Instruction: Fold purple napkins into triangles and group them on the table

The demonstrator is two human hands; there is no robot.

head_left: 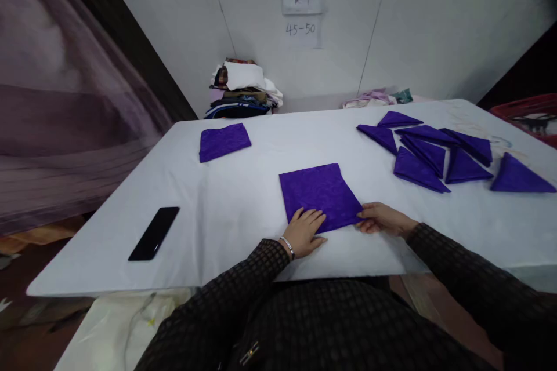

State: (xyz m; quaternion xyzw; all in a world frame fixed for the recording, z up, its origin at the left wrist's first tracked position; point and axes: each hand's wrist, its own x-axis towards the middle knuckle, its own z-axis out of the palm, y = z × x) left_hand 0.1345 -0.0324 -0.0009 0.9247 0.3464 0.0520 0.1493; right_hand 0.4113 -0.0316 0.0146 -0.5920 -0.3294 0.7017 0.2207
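A purple cloth napkin (319,192), folded into a square, lies flat on the white table (243,185) in front of me. My left hand (304,232) rests flat on its near left corner with fingers stretched out. My right hand (378,217) pinches the napkin's near right corner. Several purple napkins folded into triangles (429,153) lie spread over the right part of the table. One more folded square napkin (223,141) sits at the far left of the table.
A black phone (154,233) lies near the table's left front edge. A pile of folded clothes (241,90) stands behind the table against the white wall, more fabric (376,97) to its right. A red crate (528,115) is at far right.
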